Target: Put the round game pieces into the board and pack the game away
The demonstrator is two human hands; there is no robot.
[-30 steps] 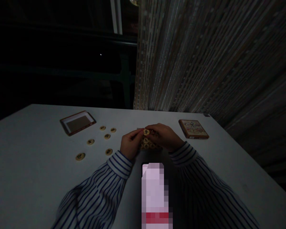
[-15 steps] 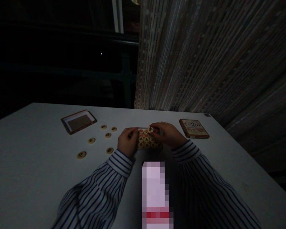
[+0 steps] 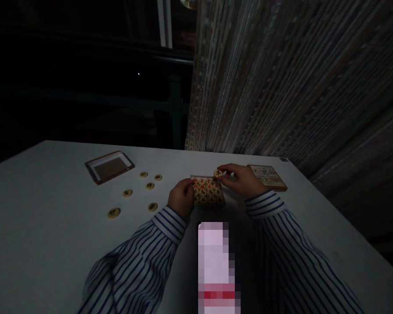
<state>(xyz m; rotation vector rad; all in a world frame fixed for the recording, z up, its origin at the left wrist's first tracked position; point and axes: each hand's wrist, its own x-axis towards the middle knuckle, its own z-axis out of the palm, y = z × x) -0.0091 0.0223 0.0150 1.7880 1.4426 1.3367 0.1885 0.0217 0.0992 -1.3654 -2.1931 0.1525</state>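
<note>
A small open box [image 3: 212, 204] full of round Chinese chess pieces [image 3: 209, 190] stands before me, with red characters toward the back and black toward the front. My left hand [image 3: 180, 197] is closed at the box's left edge, its fingertips partly hidden. Pinched between thumb and finger of my right hand [image 3: 244, 179] is one Chinese chess piece [image 3: 218, 173] with a black character, held above the box's back right corner. Several loose black-character pieces [image 3: 127, 192] lie on the table left of my left hand.
An upturned box lid [image 3: 122, 171] lies at the back left of the white table [image 3: 52, 218]. A flat printed box [image 3: 270, 176] is behind my right hand. A strand curtain [image 3: 249, 87] hangs past the far edge. A pixelated object [image 3: 216, 257] is in front of me.
My right hand has moved right with the chess piece, from over the box's back middle to its back right corner. My left hand stays at the box's left edge.
</note>
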